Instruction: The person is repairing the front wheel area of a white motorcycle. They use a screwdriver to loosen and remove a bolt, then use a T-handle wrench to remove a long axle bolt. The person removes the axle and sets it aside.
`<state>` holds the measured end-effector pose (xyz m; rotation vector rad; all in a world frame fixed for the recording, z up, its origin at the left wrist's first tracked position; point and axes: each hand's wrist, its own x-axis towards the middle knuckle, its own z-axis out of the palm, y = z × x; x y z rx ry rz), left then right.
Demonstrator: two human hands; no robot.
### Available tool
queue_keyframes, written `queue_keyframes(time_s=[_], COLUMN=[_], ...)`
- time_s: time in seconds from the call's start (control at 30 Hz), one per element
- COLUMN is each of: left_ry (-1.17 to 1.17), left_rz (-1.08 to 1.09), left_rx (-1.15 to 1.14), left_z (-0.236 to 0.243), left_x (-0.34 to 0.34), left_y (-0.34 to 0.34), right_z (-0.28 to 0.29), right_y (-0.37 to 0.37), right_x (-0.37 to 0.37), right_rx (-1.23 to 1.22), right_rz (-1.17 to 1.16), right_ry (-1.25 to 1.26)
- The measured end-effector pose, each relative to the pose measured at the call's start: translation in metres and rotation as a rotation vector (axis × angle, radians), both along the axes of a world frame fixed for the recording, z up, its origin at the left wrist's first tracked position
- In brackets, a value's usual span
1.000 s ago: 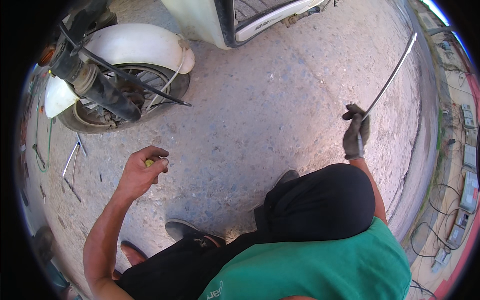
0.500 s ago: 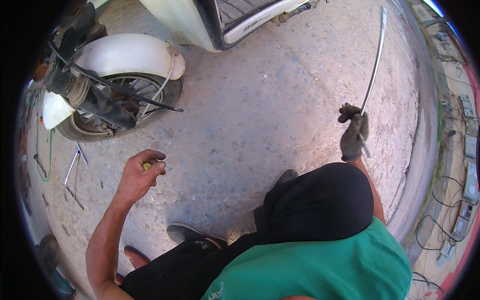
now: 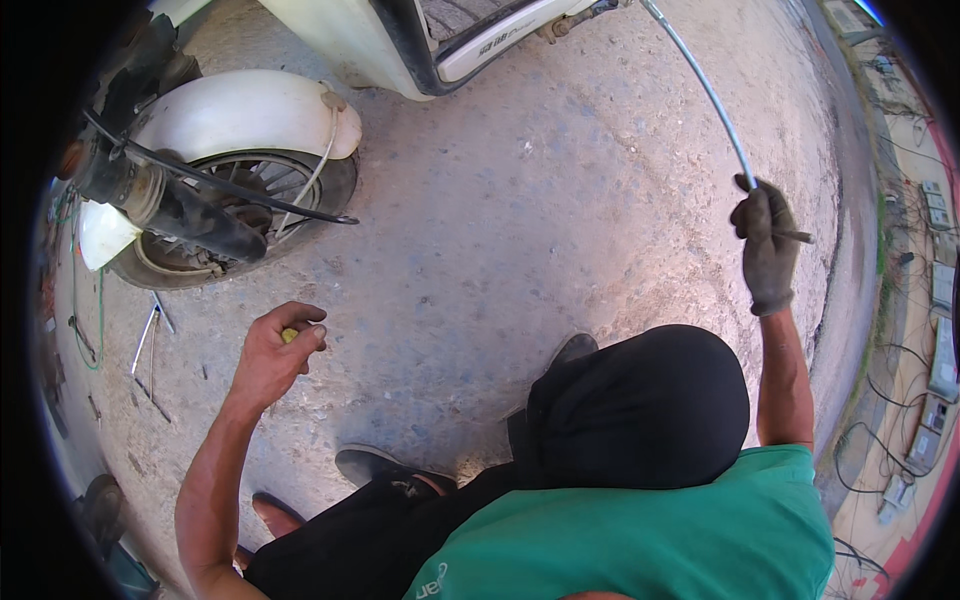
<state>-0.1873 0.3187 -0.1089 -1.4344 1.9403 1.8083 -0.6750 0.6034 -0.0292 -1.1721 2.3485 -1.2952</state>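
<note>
My bare left hand [image 3: 275,355] is closed around a small yellow object [image 3: 290,335], perhaps a tool handle; the fingers hide most of it. It hovers over the ground below the front wheel [image 3: 262,180] of a white motor scooter [image 3: 345,45]. On the right, my right hand [image 3: 768,240], in a dark glove, grips a long thin silver metal rod [image 3: 712,95] near its lower end. The rod slants up and left, its far end leaving the top of the picture. A short end [image 3: 797,236] sticks out past the glove.
A white fender [image 3: 235,110] covers the wheel, and a black cable [image 3: 235,188] hangs across it. Metal tools [image 3: 152,335] lie on the rough concrete [image 3: 450,250] at left. Electrical boxes and loose wires [image 3: 925,440] line the right edge. A shoe [image 3: 275,515] shows at lower left.
My right hand has moved right and slightly up, and the rod's far end has swung left toward the scooter. My left hand has barely shifted.
</note>
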Motion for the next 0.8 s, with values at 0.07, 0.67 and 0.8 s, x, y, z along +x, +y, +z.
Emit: queue_keyframes(time_s=[0.07, 0.67, 0.8], left_ry=[0.000, 0.011, 0.003], left_rz=[-0.006, 0.018, -0.002], left_rx=[-0.022, -0.014, -0.006], left_z=[-0.002, 0.002, 0.001], left_x=[-0.001, -0.003, -0.008], left_y=[-0.002, 0.000, 0.004], right_z=[0.043, 0.065, -0.010], right_y=[-0.014, -0.087, -0.113], right_x=[-0.007, -0.019, 0.002], right_rx=[-0.147, 0.139, 0.665], right_rz=[-0.017, 0.074, 0.120], right_ry=[0.174, 0.557, 0.693])
